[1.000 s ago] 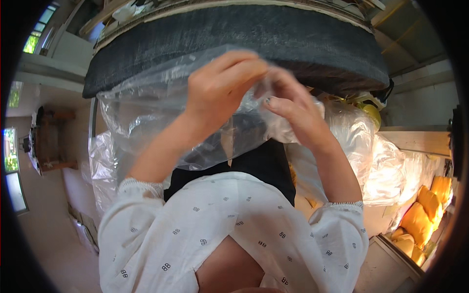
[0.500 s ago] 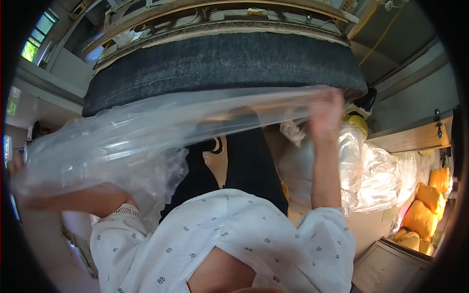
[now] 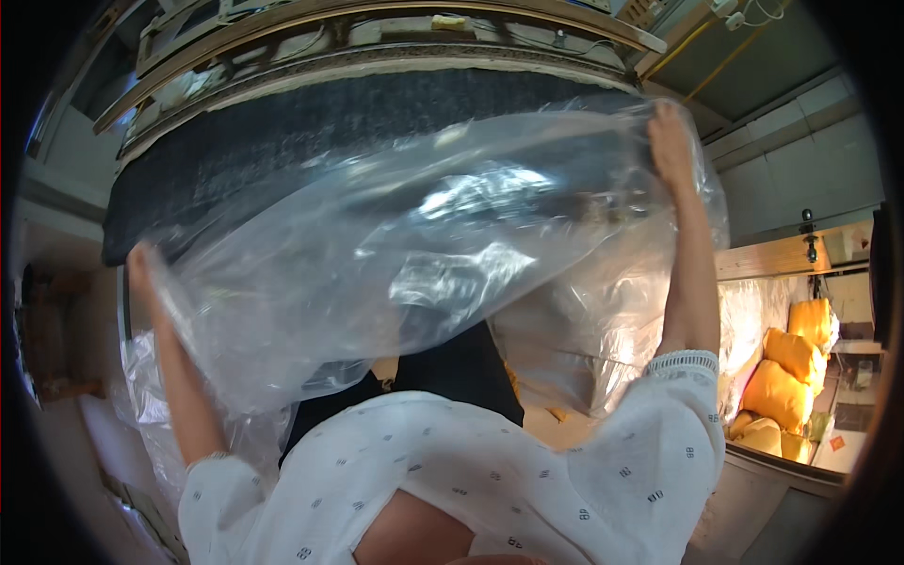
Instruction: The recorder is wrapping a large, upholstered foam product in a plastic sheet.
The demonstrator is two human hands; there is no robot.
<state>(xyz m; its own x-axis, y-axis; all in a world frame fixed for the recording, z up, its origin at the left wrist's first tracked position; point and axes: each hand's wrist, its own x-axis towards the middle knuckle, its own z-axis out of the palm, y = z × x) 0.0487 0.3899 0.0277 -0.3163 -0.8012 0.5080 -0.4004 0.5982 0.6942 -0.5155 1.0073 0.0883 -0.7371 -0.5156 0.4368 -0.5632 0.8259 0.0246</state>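
A wide, crinkled sheet of clear plastic film (image 3: 311, 264) stretches between my two hands, in front of my body. My left hand (image 3: 142, 270), slightly blurred, is closed on its left edge, near the left end of a dark table surface (image 3: 235, 132). Farther off and higher, my right hand (image 3: 669, 146) grips the film's right end, with some of the plastic spreading past the wrist. The film's far part overlaps the table's near edge. Its near part hangs over my dark trousers (image 3: 450, 372).
Behind the dark surface runs a long wooden rail (image 3: 367, 17). Shiny clear plastic lies to the right, near a wooden board (image 3: 767, 259) and several yellow bundles (image 3: 780, 391). More crumpled plastic (image 3: 155, 414) hangs below my left forearm.
My left hand has swung from the far left forward and inward to the table's edge. My right hand has moved forward and slightly right. The film has opened out wider over the table edge.
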